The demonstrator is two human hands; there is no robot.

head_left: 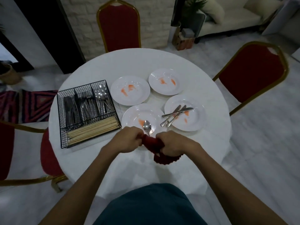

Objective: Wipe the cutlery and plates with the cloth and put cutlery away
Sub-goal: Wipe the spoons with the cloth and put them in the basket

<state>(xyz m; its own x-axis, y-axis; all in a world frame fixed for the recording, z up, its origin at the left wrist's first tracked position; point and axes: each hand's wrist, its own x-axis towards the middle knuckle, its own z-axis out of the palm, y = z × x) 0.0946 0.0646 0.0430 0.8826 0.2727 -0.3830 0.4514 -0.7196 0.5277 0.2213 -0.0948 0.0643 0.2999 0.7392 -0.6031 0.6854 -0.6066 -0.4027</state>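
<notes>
Above the near plate (pixel 133 112), left hand (pixel 128 139) and right hand (pixel 172 143) each clench the red cloth (pixel 152 142) bunched around the handle of a spoon (pixel 146 125).

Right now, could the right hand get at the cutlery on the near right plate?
Probably yes: nothing stands between the right hand and the cutlery, which lies close ahead. But the hand grips the red cloth, so it would need to let go first.

1. Grips one end of the cloth (pixel 153 143) with the left hand (pixel 129 140), fingers curled, forearm angled in from 7 o'clock.
2. Clenches the other end in the right hand (pixel 173 144), forearm angled in from 5 o'clock.
</notes>
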